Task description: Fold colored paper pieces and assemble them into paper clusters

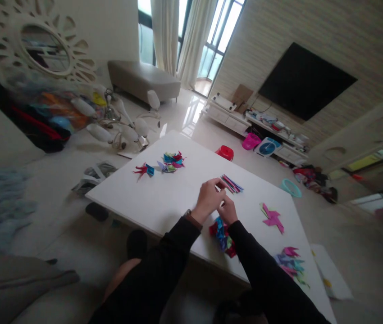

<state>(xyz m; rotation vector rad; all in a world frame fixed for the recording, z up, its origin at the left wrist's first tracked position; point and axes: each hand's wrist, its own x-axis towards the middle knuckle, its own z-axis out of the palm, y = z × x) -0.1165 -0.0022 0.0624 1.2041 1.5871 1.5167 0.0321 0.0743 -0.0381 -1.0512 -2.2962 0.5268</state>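
Above the white table, my left hand and my right hand meet, fingers curled and pressed together. Whatever lies between the fingertips is hidden by the hands. Just beyond them is a bundle of thin coloured strips. A heap of red, blue and green folded paper lies under my right wrist, partly covered by the sleeve. To the right lies a pink and green paper pinwheel, with more folded paper pieces nearer to me.
Toward the table's far left sit a cluster of colourful folded papers and a red and blue folded piece. Past the table's edges are a red stool, a chandelier on the floor, a grey bench and a low TV cabinet.
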